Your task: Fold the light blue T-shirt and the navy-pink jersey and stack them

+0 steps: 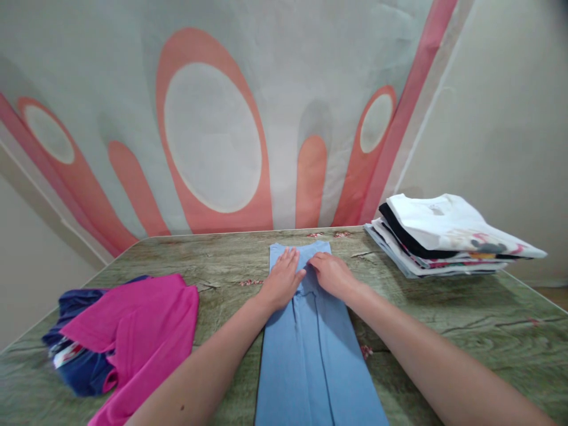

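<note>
A light blue shirt [302,361], folded into a long narrow strip, lies on the table with its neckline at the far end. My left hand [283,283] rests flat on the cloth near the neckline, its fingers stretched out and pointing away from me. Beside it, my right hand [331,273] has its fingers curled down onto the shirt's right part, seemingly pinching the fabric; the fingertips are partly hidden. Creases run lengthwise down the strip below both hands.
At the right stands a stack of folded shirts [444,228], a white one on top. On the left, a bright pink garment [155,325] lies loosely over a dark blue garment [84,373]. The wood-patterned table [231,254] meets a printed backdrop [284,118] at its far edge.
</note>
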Demonstrator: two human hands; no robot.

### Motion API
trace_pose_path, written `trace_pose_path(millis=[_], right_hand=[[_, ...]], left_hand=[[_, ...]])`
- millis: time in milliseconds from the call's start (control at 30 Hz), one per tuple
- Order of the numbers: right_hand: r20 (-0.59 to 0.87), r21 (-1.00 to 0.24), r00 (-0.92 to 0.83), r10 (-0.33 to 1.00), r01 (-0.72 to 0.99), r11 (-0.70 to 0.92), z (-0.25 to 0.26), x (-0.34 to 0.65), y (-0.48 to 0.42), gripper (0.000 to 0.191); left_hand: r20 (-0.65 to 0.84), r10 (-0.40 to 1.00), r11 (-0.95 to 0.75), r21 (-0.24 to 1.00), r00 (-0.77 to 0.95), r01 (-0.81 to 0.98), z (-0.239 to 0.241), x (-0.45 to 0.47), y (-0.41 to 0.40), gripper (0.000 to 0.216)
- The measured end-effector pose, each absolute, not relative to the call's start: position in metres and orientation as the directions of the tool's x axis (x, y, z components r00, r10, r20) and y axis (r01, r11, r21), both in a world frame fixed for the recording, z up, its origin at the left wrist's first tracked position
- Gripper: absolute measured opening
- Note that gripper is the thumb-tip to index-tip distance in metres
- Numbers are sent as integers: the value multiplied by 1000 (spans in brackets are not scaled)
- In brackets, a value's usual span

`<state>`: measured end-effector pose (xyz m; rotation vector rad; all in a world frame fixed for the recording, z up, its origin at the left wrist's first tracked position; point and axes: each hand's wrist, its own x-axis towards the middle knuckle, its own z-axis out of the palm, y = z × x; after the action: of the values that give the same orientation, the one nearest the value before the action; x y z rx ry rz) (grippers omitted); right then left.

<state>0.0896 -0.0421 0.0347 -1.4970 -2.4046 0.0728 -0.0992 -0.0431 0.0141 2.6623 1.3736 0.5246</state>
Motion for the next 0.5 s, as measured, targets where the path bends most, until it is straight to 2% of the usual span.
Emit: trace_pose_path(millis=[200, 300, 400, 500], right_hand=[[336, -289, -346, 876, 847, 445, 33, 89, -38, 34], [360, -322, -339, 869, 829, 457, 28, 89, -36, 34], [391, -354, -333, 858, 806, 474, 24, 90, -35, 34], [435, -413, -323, 841, 758, 505, 25, 89, -33, 31]], left_hand=[[177, 819, -573, 209, 546, 792, 6, -95, -55, 81], [147, 809, -585, 300, 570, 754, 12, -98, -54, 92], [231, 831, -549, 491, 506, 676, 26, -108, -43, 73], [337, 899, -436, 630, 280, 642, 37, -120, -29, 39]])
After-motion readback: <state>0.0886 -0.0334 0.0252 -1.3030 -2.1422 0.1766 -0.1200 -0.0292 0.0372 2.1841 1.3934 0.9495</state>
